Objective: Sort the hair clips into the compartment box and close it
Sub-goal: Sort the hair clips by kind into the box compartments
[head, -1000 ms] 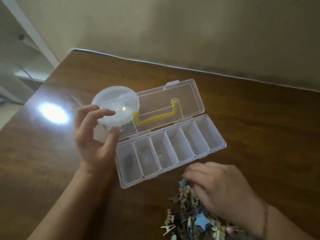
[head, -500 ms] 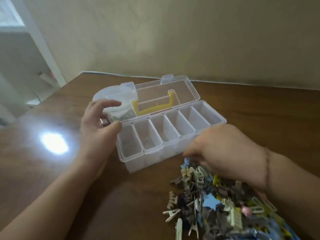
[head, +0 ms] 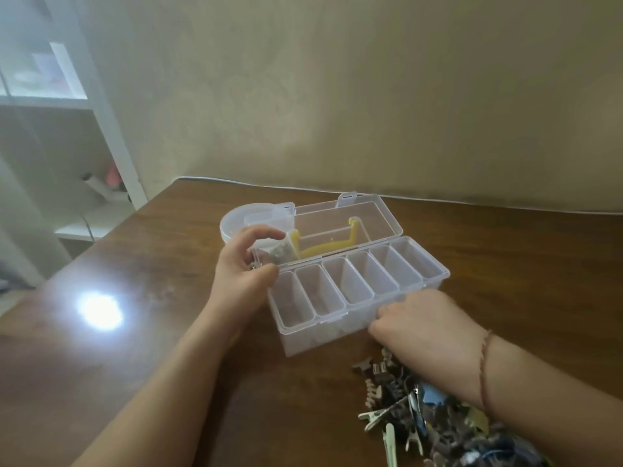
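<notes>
The clear compartment box (head: 357,291) sits mid-surface with its lid (head: 340,224) thrown back toward 12 o'clock, a yellow handle (head: 323,249) showing through it. I count 6 compartments in a row, and they look nearly bare. The hair clips (head: 438,416) lie heaped at 5 o'clock from the box, a tangle of small pieces in grey, cream and blue. I judge them light, stiff and springy, likely to snag on each other, so I would pinch 1 at a time by its body. The box looks thin and light and may slide if nudged; steadying it by an end wall makes sense.

My left hand (head: 242,274) is at the box's 9 o'clock end, fingers curled with something small and dark between them; I cannot tell what. My right hand (head: 428,328) rests knuckles-up against the front wall above the pile, its fingers hidden, so I cannot tell its grip. A round clear lid (head: 236,220) lies at 10 o'clock on the wooden surface (head: 168,332).
</notes>
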Available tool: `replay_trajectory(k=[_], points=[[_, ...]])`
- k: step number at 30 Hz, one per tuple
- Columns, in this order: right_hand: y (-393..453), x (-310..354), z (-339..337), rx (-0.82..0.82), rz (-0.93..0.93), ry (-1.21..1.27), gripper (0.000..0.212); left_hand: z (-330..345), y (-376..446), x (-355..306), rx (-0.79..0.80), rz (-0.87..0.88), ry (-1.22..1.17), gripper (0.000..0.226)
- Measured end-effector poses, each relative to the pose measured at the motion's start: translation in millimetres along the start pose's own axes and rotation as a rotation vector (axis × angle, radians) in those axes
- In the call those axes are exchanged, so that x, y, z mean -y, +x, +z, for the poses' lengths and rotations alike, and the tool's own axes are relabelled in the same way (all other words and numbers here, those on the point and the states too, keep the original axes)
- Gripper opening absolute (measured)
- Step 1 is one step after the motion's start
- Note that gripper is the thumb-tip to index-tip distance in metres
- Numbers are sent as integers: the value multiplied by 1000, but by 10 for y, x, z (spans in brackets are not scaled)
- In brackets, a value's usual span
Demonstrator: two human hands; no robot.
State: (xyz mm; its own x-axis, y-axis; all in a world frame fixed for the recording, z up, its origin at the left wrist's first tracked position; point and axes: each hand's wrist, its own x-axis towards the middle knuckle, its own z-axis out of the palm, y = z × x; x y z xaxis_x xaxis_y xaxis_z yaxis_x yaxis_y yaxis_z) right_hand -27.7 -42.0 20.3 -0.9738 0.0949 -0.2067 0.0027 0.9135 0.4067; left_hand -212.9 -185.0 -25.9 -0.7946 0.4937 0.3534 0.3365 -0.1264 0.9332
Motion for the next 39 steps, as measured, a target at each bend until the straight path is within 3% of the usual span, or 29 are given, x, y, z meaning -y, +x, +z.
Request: replay_trajectory(k=[4, 7, 12, 15, 19, 22, 28, 35, 39], points=[[-41, -57, -3, -25, -25, 31, 34, 26, 15, 37, -11, 31, 37, 51], [-134, -101, -72, -130, -33, 168, 15, 24, 35, 57, -10, 61, 51, 50], [-100, -57, -551, -442, 69, 987, 14, 31, 36, 36, -5, 72, 50, 49], [238, 136, -662, -406, 112, 1167, 19, 6, 42, 46, 26, 69, 62, 49], [535, 355, -545, -357, 193, 920, 15, -5, 53, 64, 47, 51, 40, 50], [497, 363, -550, -371, 152, 811, 14, 0, 66, 69, 63, 54, 48, 51], [-199, 238, -483, -468, 79, 775, 18, 14, 36, 33, 62, 24, 69, 49], [-977, 498, 247, -472, -227, 300, 23, 59, -39, -66, 79, 26, 122, 47], [-1032, 552, 533, -372, -48, 202, 25, 35, -20, -14, 83, 59, 100, 62]])
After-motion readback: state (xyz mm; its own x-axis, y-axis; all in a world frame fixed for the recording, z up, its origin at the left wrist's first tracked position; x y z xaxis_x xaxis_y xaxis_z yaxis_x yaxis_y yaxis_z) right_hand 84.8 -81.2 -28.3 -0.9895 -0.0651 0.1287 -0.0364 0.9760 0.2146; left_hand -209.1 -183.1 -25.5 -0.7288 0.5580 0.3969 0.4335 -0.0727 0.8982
